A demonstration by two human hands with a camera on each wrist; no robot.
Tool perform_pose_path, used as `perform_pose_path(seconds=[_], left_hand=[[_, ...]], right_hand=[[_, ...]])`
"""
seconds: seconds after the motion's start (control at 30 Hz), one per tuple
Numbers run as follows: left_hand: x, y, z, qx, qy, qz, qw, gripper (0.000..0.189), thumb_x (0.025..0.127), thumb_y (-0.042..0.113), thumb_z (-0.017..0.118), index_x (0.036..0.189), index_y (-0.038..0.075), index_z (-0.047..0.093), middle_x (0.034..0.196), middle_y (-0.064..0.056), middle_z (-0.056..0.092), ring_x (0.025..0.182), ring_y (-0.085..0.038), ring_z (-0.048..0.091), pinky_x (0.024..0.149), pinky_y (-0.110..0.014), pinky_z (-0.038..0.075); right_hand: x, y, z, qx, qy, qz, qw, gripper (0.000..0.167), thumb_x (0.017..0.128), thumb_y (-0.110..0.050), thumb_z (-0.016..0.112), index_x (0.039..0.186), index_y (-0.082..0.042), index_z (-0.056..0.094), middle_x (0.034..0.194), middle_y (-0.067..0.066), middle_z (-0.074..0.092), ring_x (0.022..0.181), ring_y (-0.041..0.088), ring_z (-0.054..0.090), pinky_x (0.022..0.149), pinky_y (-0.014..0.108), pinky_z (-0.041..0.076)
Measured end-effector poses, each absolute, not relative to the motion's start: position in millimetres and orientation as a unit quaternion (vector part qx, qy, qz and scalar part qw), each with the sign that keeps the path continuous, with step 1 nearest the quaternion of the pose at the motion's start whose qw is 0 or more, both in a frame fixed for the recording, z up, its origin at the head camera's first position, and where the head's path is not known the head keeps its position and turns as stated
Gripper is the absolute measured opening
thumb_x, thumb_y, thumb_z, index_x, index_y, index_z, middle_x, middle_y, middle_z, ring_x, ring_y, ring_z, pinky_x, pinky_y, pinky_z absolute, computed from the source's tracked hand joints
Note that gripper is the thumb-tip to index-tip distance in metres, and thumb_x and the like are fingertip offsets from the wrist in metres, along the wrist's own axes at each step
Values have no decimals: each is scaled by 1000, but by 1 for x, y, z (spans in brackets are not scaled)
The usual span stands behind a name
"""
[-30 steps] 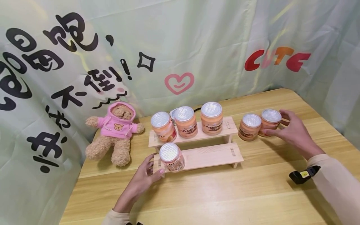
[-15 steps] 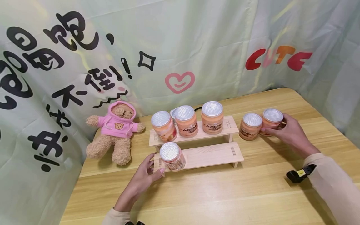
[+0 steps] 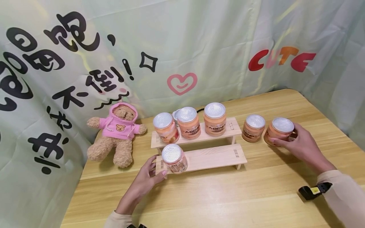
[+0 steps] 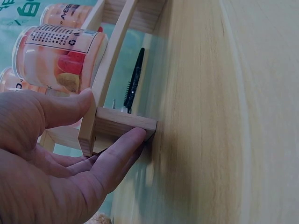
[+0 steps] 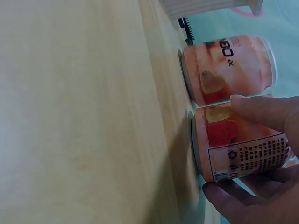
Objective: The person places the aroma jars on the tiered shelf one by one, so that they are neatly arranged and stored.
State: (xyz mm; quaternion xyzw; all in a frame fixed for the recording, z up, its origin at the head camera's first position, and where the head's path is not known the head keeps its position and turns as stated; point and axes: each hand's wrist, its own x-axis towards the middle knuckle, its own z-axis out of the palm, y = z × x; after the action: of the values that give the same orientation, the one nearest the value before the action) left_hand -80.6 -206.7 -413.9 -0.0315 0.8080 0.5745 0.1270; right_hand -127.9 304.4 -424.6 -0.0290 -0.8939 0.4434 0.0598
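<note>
My right hand grips an orange jar with a silver lid around its side, thumb on the left. In the right wrist view its label shows a red and yellow picture above the thumb-and-finger hold. A second orange jar stands on the table just left of it. At the near left, my left hand holds the end of the two-step wooden rack's lower shelf. The left wrist view shows the thumb on the board and fingers against its leg. Beside that thumb, one jar sits on this shelf.
Three more jars, one of them an orange jar, stand on the upper shelf. Behind them a silver lid and a black comb-like piece partly show. A teddy bear in a pink hoodie leans at the left by the curtain.
My right hand has moved its jar right and toward me, widening the gap from the neighbouring jar. My left hand stays on the shelf end.
</note>
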Motion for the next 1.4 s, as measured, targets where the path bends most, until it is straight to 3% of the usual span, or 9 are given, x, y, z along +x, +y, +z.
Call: perform_pose_path(seconds=[0.17,0.53,0.63,0.93,1.17,1.4], left_hand=[[-80,-207,-414,-29,811,571,126,85,91,14,76,157,-1,25,146,-36,43,129,-49,48,105,-57,46],[-80,-206,-414,-32,813,567,129,87,90,16,77,157,-1,24,147,-38,40,131,-52,45,108,-60,42],[-80,-206,-413,-30,810,570,130,86,91,15,76,157,-1,24,146,-37,43,129,-50,48,106,-57,45],[-78,-207,-412,-32,812,568,130,87,91,15,76,157,-2,23,146,-38,42,130,-51,47,105,-57,45],[-79,-207,-412,-29,810,572,129,86,91,14,76,157,-2,23,146,-37,42,129,-50,48,105,-56,46],[-80,-206,-413,-29,812,569,128,86,91,16,77,157,-1,25,147,-36,43,129,-48,49,106,-56,45]], right_hand=[[-118,303,-424,-26,-895,441,65,79,85,-25,85,138,15,41,125,35,54,88,-18,42,68,3,40],[-101,296,-416,-26,-894,441,70,78,82,-24,87,138,10,46,125,30,57,89,-16,43,69,6,41],[-96,290,-410,-23,-897,435,72,77,80,-25,89,136,9,49,123,29,59,89,-17,44,68,7,43],[-82,267,-388,0,-883,465,64,71,78,-19,90,135,4,53,120,20,61,90,-12,52,69,9,49],[-77,243,-376,42,-866,495,56,69,77,-12,90,134,3,55,114,3,61,93,-5,58,71,14,54],[-77,216,-369,68,-858,509,13,74,77,-20,91,138,0,52,121,15,62,94,6,64,70,22,55]])
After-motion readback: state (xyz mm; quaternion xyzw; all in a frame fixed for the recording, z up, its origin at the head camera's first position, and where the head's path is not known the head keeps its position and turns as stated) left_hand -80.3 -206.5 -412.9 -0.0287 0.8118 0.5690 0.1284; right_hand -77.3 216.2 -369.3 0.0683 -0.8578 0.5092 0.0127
